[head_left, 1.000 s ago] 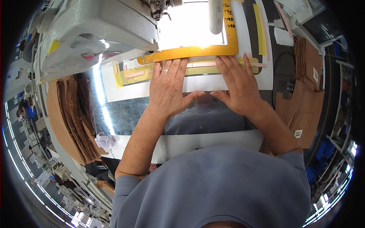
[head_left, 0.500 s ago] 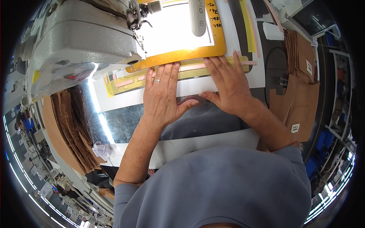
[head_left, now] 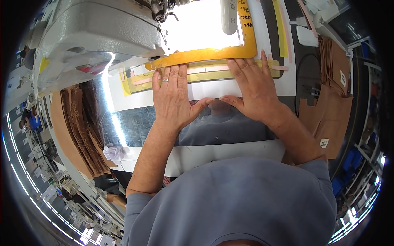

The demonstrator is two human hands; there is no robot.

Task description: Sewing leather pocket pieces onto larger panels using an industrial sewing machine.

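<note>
My left hand, with a ring on one finger, lies flat, fingers stretched toward the lower edge of an orange frame. To its right my right hand is also flat and spread, fingertips by the same edge. Both press on a white sheet carrying yellow tape and narrow pink strips. Nothing is gripped by either hand, and the thumbs point toward each other without touching. Bright white fills the frame's inside. The grey-white sewing machine head covers the frame's upper left.
Brown cut pieces are stacked at the left, and more brown pieces lie at the right. A crumpled pale cloth sits at the near left. A white handheld device lies over the frame. The tabletop is shiny and dark.
My left hand has slid left along the frame's lower edge. My right hand stays nearly in place against the sheet. The whole view has shifted slightly, machine and frame included.
</note>
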